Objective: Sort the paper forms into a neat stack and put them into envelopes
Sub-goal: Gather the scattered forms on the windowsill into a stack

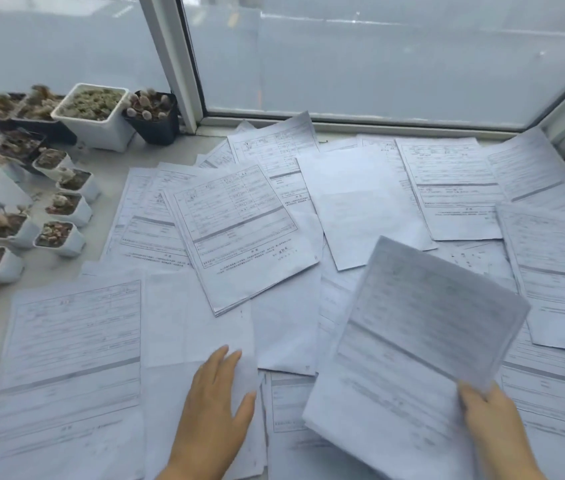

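Printed paper forms (239, 230) lie scattered and overlapping across a pale table (108, 168) beneath a frosted window (378, 64), their corners pointing every way and few edges lined up. The right hand (492, 420) grips a small sheaf of forms (419, 341) at its near right corner, thumb on top, lifting it tilted and blurred above the loose sheets. The left hand (218, 403) rests flat, fingers straight, on a blank sheet (198, 323) at the near edge of the spread. The papers run back to the window frame (343, 124) and off the view's right and near edges. Bare tabletop shows only along the left side, where a cluster of small succulent pots (63, 206), a larger white pot (97, 114) and a black pot (154, 116) stand just beside the nearest forms.
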`<state>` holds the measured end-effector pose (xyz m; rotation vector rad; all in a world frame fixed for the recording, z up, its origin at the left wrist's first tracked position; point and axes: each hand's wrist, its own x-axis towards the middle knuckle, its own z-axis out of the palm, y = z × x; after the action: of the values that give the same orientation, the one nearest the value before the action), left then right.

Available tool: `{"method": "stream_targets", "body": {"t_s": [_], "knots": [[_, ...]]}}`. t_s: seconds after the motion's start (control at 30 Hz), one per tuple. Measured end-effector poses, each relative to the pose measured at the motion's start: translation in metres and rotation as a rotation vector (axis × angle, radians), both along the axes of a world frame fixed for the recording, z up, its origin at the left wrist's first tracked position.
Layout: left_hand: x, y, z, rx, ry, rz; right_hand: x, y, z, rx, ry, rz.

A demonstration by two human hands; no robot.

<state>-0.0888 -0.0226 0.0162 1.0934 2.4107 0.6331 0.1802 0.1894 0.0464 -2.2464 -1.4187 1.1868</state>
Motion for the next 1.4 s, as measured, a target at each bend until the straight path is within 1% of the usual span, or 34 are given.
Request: {"method": "stream_targets", "body": {"t_s": [0.07, 0.13, 0.2, 0.27, 0.3, 0.33, 0.4, 0.43, 0.53, 0.6, 0.63, 0.7, 0.73, 0.8, 0.83, 0.87, 0.9, 0.97, 1.0, 1.03, 1.07, 1.13, 1.17, 1.2, 1.23, 1.3, 1.33, 1.37, 1.4], "knots": [[-0.029, 0.021, 0.003, 0.017, 0.099, -0.065, -0.006, 0.016, 0.0, -0.003, 0.024, -0.035], [-0.056, 0.056, 0.008, 0.006, 0.211, -0.135, -0.027, 0.029, 0.003, -0.021, 0.057, -0.008], [-0.076, 0.09, 0.015, -0.111, 0.285, -0.216, -0.049, 0.042, 0.003, -0.024, 0.065, 0.077], [-0.09, 0.113, 0.013, -0.289, 0.302, -0.251, -0.067, 0.051, 0.003, -0.029, 0.02, 0.185], [-0.095, 0.122, 0.012, -0.348, 0.303, -0.257, -0.073, 0.055, 0.002, -0.029, 0.0, 0.224], [-0.1, 0.127, 0.009, -0.367, 0.308, -0.258, -0.074, 0.06, -0.001, -0.025, -0.013, 0.249], [-0.107, 0.133, 0.001, -0.399, 0.307, -0.263, -0.072, 0.066, 0.001, -0.019, 0.011, 0.249], [-0.108, 0.135, -0.002, -0.42, 0.338, -0.273, -0.068, 0.067, 0.002, -0.036, 0.06, 0.235], [-0.106, 0.138, -0.007, -0.448, 0.5, -0.347, -0.051, 0.06, -0.006, -0.189, 0.184, 0.178], [-0.103, 0.139, -0.012, -0.535, 0.562, -0.449, -0.045, 0.049, -0.013, -0.229, 0.172, 0.222], [-0.1, 0.14, -0.013, -0.532, 0.553, -0.466, -0.042, 0.046, -0.017, -0.211, 0.157, 0.227], [-0.102, 0.141, -0.003, -0.523, 0.501, -0.475, -0.035, 0.046, -0.018, -0.161, 0.16, 0.153], [-0.106, 0.143, 0.003, -0.472, 0.464, -0.41, -0.029, 0.05, -0.02, -0.14, 0.162, 0.118], [-0.116, 0.139, 0.002, -0.296, 0.392, -0.176, -0.019, 0.055, -0.015, -0.124, 0.15, 0.134], [-0.117, 0.135, 0.002, -0.16, 0.297, -0.027, -0.014, 0.059, -0.011, -0.124, 0.154, 0.167], [-0.113, 0.131, 0.005, -0.018, 0.25, 0.04, -0.012, 0.062, -0.01, -0.136, 0.166, 0.195], [-0.101, 0.128, 0.011, 0.057, 0.252, -0.029, -0.01, 0.065, -0.007, -0.172, 0.189, 0.212], [-0.065, 0.125, 0.009, 0.087, 0.328, -0.372, -0.009, 0.073, -0.009, -0.253, 0.234, 0.225], [-0.039, 0.127, 0.003, 0.064, 0.343, -0.496, -0.01, 0.076, -0.011, -0.289, 0.246, 0.21], [-0.013, 0.13, -0.003, 0.045, 0.355, -0.564, -0.011, 0.08, -0.012, -0.311, 0.262, 0.184], [0.011, 0.132, -0.008, 0.025, 0.363, -0.638, -0.011, 0.083, -0.014, -0.332, 0.322, 0.122], [0.059, 0.136, -0.022, 0.04, 0.415, -0.799, -0.014, 0.088, -0.007, -0.448, 0.527, 0.025], [0.08, 0.135, -0.029, 0.027, 0.451, -0.869, -0.014, 0.09, -0.002, -0.479, 0.581, 0.0], [0.097, 0.136, -0.032, -0.006, 0.443, -0.917, -0.014, 0.091, 0.0, -0.464, 0.606, 0.026], [0.107, 0.137, -0.036, -0.008, 0.452, -0.932, -0.012, 0.092, -0.003, -0.41, 0.55, 0.102], [0.108, 0.148, -0.03, 0.067, 0.445, -0.956, 0.001, 0.097, -0.014, -0.252, 0.248, 0.209], [0.1, 0.157, -0.024, 0.116, 0.418, -0.951, 0.008, 0.099, -0.016, -0.195, 0.167, 0.186], [0.091, 0.167, -0.02, 0.217, 0.385, -0.886, 0.016, 0.104, -0.015, -0.152, 0.113, 0.137], [0.078, 0.178, -0.016, 0.283, 0.323, -0.765, 0.025, 0.11, -0.011, -0.105, 0.078, 0.082]]}}
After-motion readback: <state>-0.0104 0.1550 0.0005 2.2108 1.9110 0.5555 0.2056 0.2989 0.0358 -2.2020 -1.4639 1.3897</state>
